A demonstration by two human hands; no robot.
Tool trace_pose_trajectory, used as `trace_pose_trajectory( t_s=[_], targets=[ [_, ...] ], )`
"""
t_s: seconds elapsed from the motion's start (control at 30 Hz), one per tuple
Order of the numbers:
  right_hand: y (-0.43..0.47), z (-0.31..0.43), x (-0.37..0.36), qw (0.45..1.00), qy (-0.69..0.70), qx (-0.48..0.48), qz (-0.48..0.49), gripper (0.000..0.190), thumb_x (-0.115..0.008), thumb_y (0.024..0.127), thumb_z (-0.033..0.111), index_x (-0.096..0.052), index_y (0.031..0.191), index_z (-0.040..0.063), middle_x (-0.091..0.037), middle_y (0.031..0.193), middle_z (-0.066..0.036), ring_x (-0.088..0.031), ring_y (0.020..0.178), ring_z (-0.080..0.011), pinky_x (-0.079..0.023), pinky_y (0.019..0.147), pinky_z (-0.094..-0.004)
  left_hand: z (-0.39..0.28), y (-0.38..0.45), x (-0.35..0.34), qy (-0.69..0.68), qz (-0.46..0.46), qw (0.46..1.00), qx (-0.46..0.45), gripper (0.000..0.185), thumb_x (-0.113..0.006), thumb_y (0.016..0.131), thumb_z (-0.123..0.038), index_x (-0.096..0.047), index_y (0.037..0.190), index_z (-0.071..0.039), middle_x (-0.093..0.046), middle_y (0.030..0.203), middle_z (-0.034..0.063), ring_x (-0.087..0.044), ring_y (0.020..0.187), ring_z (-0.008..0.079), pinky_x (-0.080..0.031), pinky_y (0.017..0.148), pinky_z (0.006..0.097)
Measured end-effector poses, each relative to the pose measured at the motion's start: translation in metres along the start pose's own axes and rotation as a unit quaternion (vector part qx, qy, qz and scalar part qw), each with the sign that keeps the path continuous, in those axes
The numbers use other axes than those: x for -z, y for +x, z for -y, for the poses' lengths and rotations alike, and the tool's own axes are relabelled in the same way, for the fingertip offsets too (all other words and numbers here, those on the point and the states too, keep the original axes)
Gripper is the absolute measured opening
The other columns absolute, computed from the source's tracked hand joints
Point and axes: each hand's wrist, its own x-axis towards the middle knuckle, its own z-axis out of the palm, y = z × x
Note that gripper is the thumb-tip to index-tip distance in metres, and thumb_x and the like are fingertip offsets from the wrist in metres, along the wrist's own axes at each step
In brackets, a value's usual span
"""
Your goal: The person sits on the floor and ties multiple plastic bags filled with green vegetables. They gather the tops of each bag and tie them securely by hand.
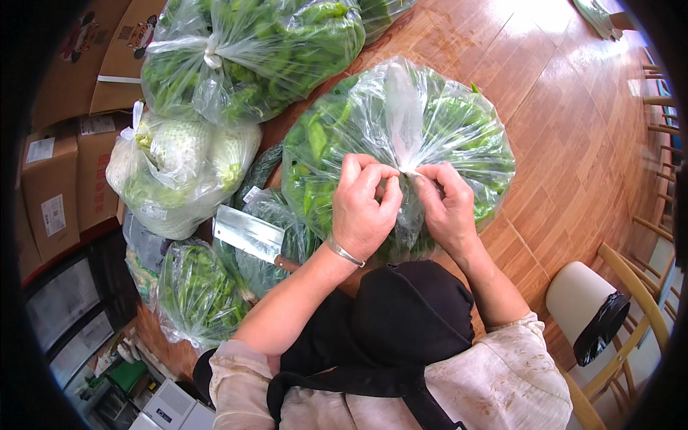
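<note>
Before me stands a large clear plastic bag of green peppers [462, 118], its neck gathered into a knot [407, 165]. My left hand [368, 201] pinches at the left side of that knot with thumb and forefinger. From the other side, my right hand [446, 201] grips the twisted plastic beside it. The fingers of both hands nearly meet, and they hide part of the knot. A cleaver [249, 233] with a wooden handle lies blade outward on bagged greens, left of my left forearm; the handle's end passes behind that arm.
Another tied bag of green peppers [301, 48] lies farther off. To the left are a bag of pale vegetables in foam netting [183, 145], a smaller bag of greens [199, 285] and cardboard boxes [51, 188]. A chair [575, 295] with a black plastic bag stands right. Someone's shoe [594, 19] shows far right.
</note>
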Motion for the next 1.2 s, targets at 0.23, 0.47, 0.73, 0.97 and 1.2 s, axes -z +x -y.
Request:
trace_pose_trajectory(
  t_s=[0.23, 0.47, 0.73, 0.97, 1.2],
  targets=[
    [0.010, 0.001, 0.011, 0.999, -0.019, 0.033, 0.030, 0.008, -0.071, 0.096, 0.003, -0.072, 0.104, 0.000, -0.066, 0.087, -0.008, -0.062, 0.075, -0.0188, -0.050, 0.069, -0.0325, -0.001, 0.016, 0.002, 0.037, 0.024, 0.999, -0.023, 0.016, -0.075, 0.088, 0.004, -0.073, 0.102, -0.003, -0.063, 0.105, 0.0082, -0.064, 0.073, 0.0130, -0.054, 0.063, 0.0283],
    [0.027, 0.000, 0.031, 0.913, 0.270, -0.271, 0.143, 0.019, -0.069, 0.101, 0.016, -0.072, 0.105, -0.002, -0.070, 0.091, -0.002, -0.058, 0.084, -0.0083, -0.050, 0.078, -0.0295, 0.009, 0.019, -0.004, 0.031, 0.016, 0.997, -0.065, 0.016, -0.076, 0.087, 0.000, -0.074, 0.100, -0.009, -0.067, 0.103, 0.0056, -0.068, 0.070, 0.0183, -0.055, 0.063, 0.0321],
    [0.066, 0.028, 0.036, 0.988, -0.119, 0.092, 0.046, 0.034, -0.078, 0.089, 0.032, -0.073, 0.097, 0.000, -0.063, 0.084, -0.016, -0.067, 0.080, -0.0325, -0.053, 0.073, -0.0432, 0.010, 0.021, 0.000, 0.068, 0.011, 0.991, -0.116, 0.017, -0.077, 0.085, 0.003, -0.074, 0.099, -0.007, -0.068, 0.097, 0.0061, -0.067, 0.068, 0.0170, -0.053, 0.061, 0.0311],
    [0.086, 0.020, 0.030, 0.973, -0.029, -0.026, 0.226, 0.027, -0.075, 0.093, 0.025, -0.075, 0.098, -0.002, -0.067, 0.082, -0.014, -0.067, 0.080, -0.0220, -0.053, 0.074, -0.0361, 0.017, 0.020, -0.002, 0.060, 0.004, 0.988, -0.144, 0.016, -0.077, 0.085, 0.005, -0.072, 0.097, -0.005, -0.066, 0.093, 0.0067, -0.065, 0.066, 0.0165, -0.052, 0.061, 0.0304],
    [0.042, 0.002, 0.039, 0.985, 0.129, 0.005, 0.115, 0.012, -0.070, 0.092, 0.003, -0.078, 0.102, 0.001, -0.075, 0.096, -0.006, -0.066, 0.095, -0.0172, -0.052, 0.087, -0.0330, 0.015, 0.019, 0.002, 0.006, 0.025, 0.998, -0.061, 0.015, -0.075, 0.089, 0.005, -0.072, 0.100, -0.005, -0.061, 0.090, 0.0036, -0.059, 0.066, 0.0092, -0.049, 0.060, 0.0256]
  ],
)
